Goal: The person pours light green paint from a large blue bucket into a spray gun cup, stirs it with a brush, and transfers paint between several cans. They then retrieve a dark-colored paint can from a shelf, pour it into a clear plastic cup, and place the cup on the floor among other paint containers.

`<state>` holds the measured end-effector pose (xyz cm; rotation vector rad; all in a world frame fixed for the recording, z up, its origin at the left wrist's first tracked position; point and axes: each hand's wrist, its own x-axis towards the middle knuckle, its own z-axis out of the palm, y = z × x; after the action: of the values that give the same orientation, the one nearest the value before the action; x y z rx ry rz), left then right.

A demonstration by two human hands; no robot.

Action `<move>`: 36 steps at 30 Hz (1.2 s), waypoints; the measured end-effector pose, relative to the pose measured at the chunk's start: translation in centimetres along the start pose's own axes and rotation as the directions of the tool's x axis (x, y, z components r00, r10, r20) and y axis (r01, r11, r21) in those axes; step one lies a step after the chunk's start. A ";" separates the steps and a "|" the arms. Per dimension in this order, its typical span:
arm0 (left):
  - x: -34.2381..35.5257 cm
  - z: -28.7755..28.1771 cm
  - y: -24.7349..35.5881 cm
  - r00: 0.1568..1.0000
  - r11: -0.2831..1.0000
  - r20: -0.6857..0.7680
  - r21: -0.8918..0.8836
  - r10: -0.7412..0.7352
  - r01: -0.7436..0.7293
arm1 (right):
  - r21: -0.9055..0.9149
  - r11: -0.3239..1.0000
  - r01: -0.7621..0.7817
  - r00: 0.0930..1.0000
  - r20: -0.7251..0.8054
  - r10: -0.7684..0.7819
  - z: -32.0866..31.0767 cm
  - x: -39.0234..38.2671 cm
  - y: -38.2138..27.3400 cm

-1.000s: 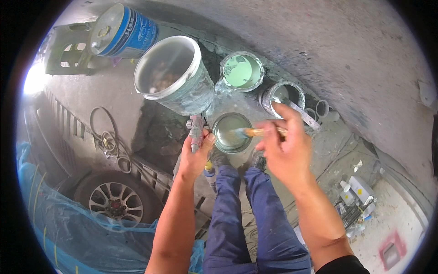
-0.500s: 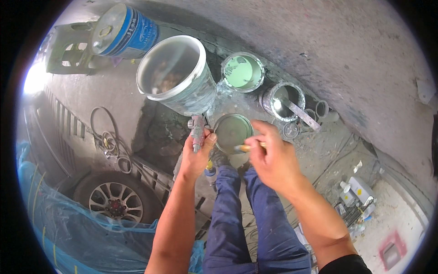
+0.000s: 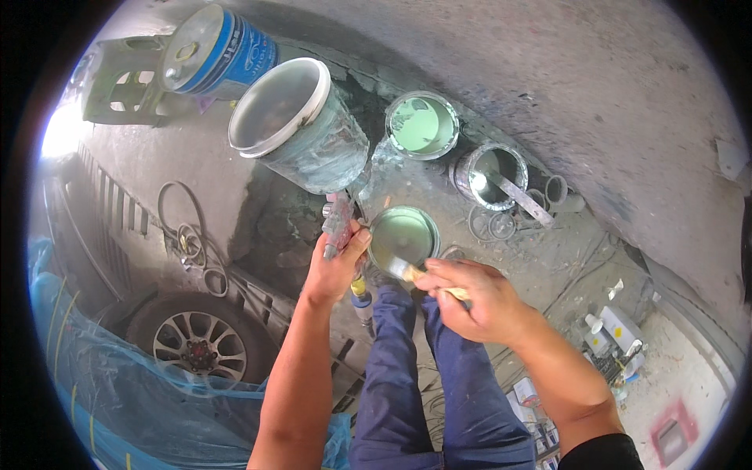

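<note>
My left hand (image 3: 335,266) is closed around a spray gun (image 3: 338,223). A large, pale-rimmed, paint-streaked cup (image 3: 325,149) appears mounted on the gun; it tips leftward, its bottom hidden. Below that hand hangs a yellow and blue hose fitting (image 3: 359,291). My right hand (image 3: 478,301) grips a paintbrush (image 3: 415,272) by its wooden handle, with the pale bristles pointing to the upper left. Those bristles overlap the near edge of a round open container (image 3: 406,229), pale green inside, in front of my feet; whether they touch it I cannot tell.
A tin of light green paint (image 3: 423,125) and a tin with a flat stick (image 3: 489,176) stand by the wall. A blue drum (image 3: 223,55), a green plastic stool (image 3: 121,86) and a wheel (image 3: 200,343) are leftward. Blue plastic sheeting (image 3: 117,392) hangs lower left; white boxes (image 3: 623,329) lie right.
My right hand has lowered toward me, and the brush has turned so its bristles point farther up. The cup on the spray gun has tilted more to the left.
</note>
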<state>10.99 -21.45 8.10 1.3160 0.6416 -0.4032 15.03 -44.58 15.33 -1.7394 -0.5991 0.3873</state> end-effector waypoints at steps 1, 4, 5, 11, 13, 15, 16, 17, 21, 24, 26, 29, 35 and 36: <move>-0.1 -0.2 -0.1 1.000 1.000 0.006 0.011 0.002 -0.002 | 0.071 0.995 -0.066 0.998 0.008 0.066 -0.5 -0.5 -0.2; -0.1 -0.3 -0.1 1.000 0.999 0.030 0.037 0.002 -0.003 | 0.087 0.990 -0.108 0.994 -0.021 0.110 -1.9 0.5 0.3; -0.1 -0.3 0.1 0.999 0.999 0.036 0.046 -0.001 0.000 | 0.115 0.986 -0.121 0.990 -0.061 0.128 -1.6 1.3 0.7; 0.0 -0.6 0.1 0.999 1.000 0.041 0.015 -0.002 0.002 | 0.052 0.994 -0.092 0.985 0.153 0.083 -0.7 0.7 -0.3; -0.1 -0.9 0.0 0.999 1.000 0.042 0.015 -0.008 0.007 | 0.049 0.991 -0.128 0.976 0.183 0.117 -1.5 0.6 -0.3; -0.2 -0.9 0.0 0.999 0.999 0.042 0.026 -0.020 0.019 | 0.050 0.992 -0.120 0.981 0.162 0.110 -1.8 1.6 -0.1; -0.3 -0.7 0.1 0.999 0.999 0.036 0.046 -0.020 0.018 | 0.018 0.993 -0.120 0.987 0.105 0.118 -1.6 2.3 0.2; -0.4 -0.5 0.2 0.999 0.997 0.030 0.069 -0.020 0.018 | -0.013 0.992 -0.122 0.991 0.046 0.123 -1.3 3.1 0.5; -0.6 0.0 -0.8 0.998 0.995 -0.028 0.085 0.047 -0.045 | 0.186 0.885 -0.427 0.853 -0.242 0.463 -0.1 4.7 -0.8; -0.7 -0.3 -1.6 0.994 0.994 -0.081 0.086 0.079 -0.072 | 0.396 0.766 -0.507 0.725 -0.284 0.627 1.4 4.2 -1.3; -0.9 0.0 -1.1 0.992 0.997 -0.104 0.050 0.064 -0.059 | 0.444 0.702 -0.557 0.682 -0.238 0.692 2.3 3.2 -2.0; -1.1 -0.2 -1.1 0.986 0.997 -0.148 0.021 0.080 -0.077 | 0.106 0.778 -0.619 0.752 -0.208 0.626 1.6 1.1 -1.5; -1.1 -0.2 -2.6 0.961 0.990 -0.247 0.106 0.121 -0.098 | -0.422 0.851 -0.314 0.945 -0.231 0.234 0.2 3.1 0.2; -1.1 0.0 -2.7 0.957 0.989 -0.268 0.123 0.110 -0.079 | -0.446 0.853 -0.273 0.955 -0.231 0.186 0.5 3.6 0.3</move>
<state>8.47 -22.11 6.79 1.5179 0.7924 -0.1799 17.69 -42.14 15.11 -2.3054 -0.3682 0.2551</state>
